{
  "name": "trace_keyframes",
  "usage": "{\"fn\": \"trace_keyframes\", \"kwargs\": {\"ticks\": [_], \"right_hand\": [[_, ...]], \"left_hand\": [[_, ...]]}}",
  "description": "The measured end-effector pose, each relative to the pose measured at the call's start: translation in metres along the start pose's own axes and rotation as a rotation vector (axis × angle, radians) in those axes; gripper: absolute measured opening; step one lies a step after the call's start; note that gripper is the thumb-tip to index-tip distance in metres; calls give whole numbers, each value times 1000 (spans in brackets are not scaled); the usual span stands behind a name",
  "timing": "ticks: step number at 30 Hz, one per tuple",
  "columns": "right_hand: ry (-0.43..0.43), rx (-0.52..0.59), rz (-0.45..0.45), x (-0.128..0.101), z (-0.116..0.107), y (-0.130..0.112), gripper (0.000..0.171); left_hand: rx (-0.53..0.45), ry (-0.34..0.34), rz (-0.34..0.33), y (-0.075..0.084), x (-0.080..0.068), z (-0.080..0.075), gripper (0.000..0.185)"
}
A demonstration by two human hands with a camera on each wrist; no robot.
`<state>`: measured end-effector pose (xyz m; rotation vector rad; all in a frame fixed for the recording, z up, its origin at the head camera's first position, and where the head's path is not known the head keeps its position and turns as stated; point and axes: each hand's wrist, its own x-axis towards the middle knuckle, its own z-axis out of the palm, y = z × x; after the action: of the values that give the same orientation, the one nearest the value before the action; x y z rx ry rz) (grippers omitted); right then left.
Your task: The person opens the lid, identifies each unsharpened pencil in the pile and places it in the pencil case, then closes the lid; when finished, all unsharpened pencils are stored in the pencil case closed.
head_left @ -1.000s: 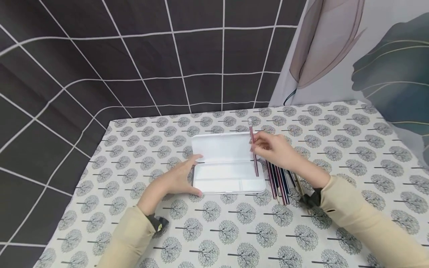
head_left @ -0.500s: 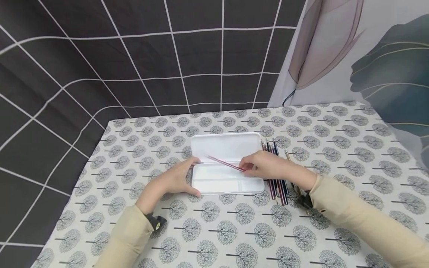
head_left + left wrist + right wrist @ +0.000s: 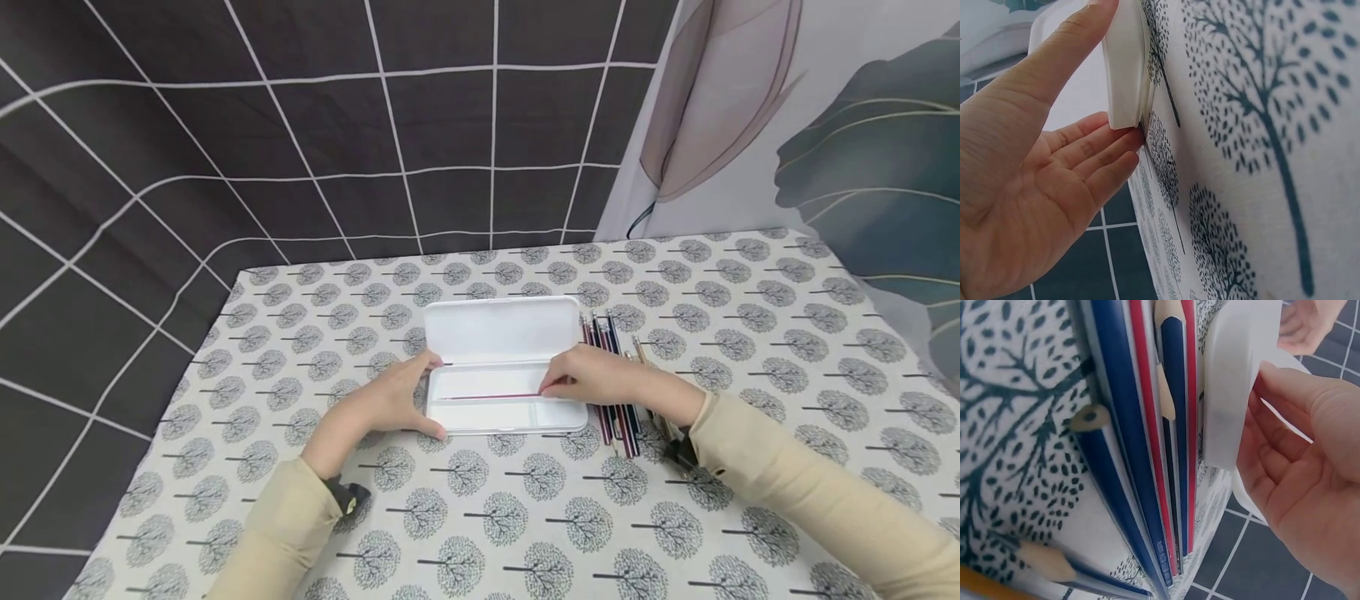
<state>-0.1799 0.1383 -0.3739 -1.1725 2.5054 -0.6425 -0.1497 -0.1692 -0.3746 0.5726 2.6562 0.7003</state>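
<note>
over the white case (image 3: 501, 367), right hand (image 3: 592, 381) pinches a red pencil (image 3: 491, 397).

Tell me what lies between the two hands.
In the head view, the open white case lies between the left hand and the right hand, with a red pencil in its tray.
</note>
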Motion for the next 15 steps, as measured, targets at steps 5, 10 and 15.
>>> {"fn": "trace_keyframes", "kwargs": {"ticks": [5, 10, 15], "right_hand": [[79, 18, -41, -8, -3, 5, 17], [199, 104, 53, -27, -11, 13, 19], [268, 161, 250, -41, -13, 23, 16]], "left_hand": [[-14, 10, 5, -1, -1, 0, 96], [-27, 17, 18, -1, -1, 1, 95], [-25, 8, 0, 0, 0, 1, 96]]}}
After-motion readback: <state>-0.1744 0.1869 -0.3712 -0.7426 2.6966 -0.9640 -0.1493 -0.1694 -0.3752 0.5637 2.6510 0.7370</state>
